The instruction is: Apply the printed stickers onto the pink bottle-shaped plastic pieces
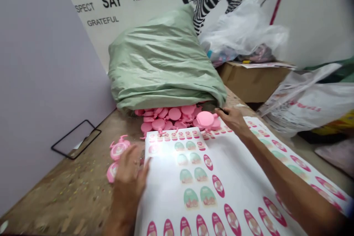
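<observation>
Two hands work at a sticker sheet [235, 158]: the partly curled right hand [233, 121] is at the rim, the best place to hold it, of a pink plastic cap [205, 119], seemingly light and stiff, grip unclear, while the open left hand [129, 180] holds nothing visible.

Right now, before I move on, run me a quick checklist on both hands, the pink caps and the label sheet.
Right hand on the pink plastic cap: cannot tell; its fingers are beside the cap, contact unclear.
Left hand at the label sheet: ok, at the sheet's left edge.
Label sheet: ok, lying flat, labels in rows.
Labelled pink caps: ok, on the table beside the left hand.
Loose pink caps: not ok, spilling from under the green woven sack against the sheet's far edge.
</observation>
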Available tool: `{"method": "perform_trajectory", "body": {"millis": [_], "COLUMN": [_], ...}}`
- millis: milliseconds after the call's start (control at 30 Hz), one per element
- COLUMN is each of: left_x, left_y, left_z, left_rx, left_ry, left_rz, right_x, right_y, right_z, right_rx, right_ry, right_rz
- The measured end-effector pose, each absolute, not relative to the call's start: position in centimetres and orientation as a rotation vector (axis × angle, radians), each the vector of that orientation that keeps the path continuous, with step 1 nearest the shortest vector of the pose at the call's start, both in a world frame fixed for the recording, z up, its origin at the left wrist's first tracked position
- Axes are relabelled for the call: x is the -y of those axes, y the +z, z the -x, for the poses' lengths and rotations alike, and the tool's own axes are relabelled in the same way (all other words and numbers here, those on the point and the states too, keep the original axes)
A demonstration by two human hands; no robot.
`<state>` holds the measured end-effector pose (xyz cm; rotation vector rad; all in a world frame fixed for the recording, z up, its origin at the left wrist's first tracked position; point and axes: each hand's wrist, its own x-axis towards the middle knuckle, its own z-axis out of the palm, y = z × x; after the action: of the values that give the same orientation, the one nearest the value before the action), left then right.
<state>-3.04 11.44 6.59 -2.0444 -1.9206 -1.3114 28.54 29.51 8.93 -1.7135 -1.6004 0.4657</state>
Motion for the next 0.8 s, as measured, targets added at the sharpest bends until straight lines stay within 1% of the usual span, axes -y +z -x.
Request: {"method": "perform_trajectory", "body": {"millis": [100, 133, 200, 267, 300, 367, 433, 500, 533, 633, 800], "left_x": [-11.4, -11.4, -11.3, -11.0, -10.9, -10.9, -11.4, -12.3, -12.7, -13.9, -14.5], "left_y": [6.1, 5.8, 5.1, 4.5, 4.3, 4.2, 4.4, 4.6, 4.6, 4.4, 3.0], "left_z": [-2.5, -3.8, -4.8, -3.9, -3.0, -0.7, 1.3, 2.6, 2.9, 3.0, 3.2], "left_rx": [1.770, 1.763, 1.816, 2.002, 2.169, 2.562, 2.802, 2.736, 2.658, 2.531, 2.590], "left_ry": [-1.248, -1.221, -1.237, -1.429, -1.598, -2.085, -2.648, -3.099, -3.228, -3.368, -3.257], "left_rz": [2.270, 2.335, 2.408, 2.365, 2.280, 1.967, 1.488, 1.084, 0.966, 0.905, 1.095], "right_x": [-24.5, -23.0, -20.8, -20.1, -20.3, -21.3, -22.5, -23.3, -23.4, -23.3, -22.9], "right_y": [9.7, 9.7, 9.6, 9.2, 8.8, 7.6, 5.9, 4.0, 3.1, 1.5, 1.0], "right_z": [-24.3, -22.9, -20.3, -18.3, -17.5, -16.0, -14.5, -13.0, -12.4, -11.5, -11.7], "right_rx": [1.775, 1.838, 1.902, 1.940, 1.961, 2.049, 2.150, 2.219, 2.235, 2.260, 2.305], "right_ry": [0.638, 0.737, 1.041, 1.225, 1.228, 1.081, 0.768, 0.507, 0.419, 0.295, 0.201], "right_rz": [1.558, 1.504, 1.356, 1.227, 1.184, 1.150, 1.200, 1.253, 1.267, 1.259, 1.227]}}
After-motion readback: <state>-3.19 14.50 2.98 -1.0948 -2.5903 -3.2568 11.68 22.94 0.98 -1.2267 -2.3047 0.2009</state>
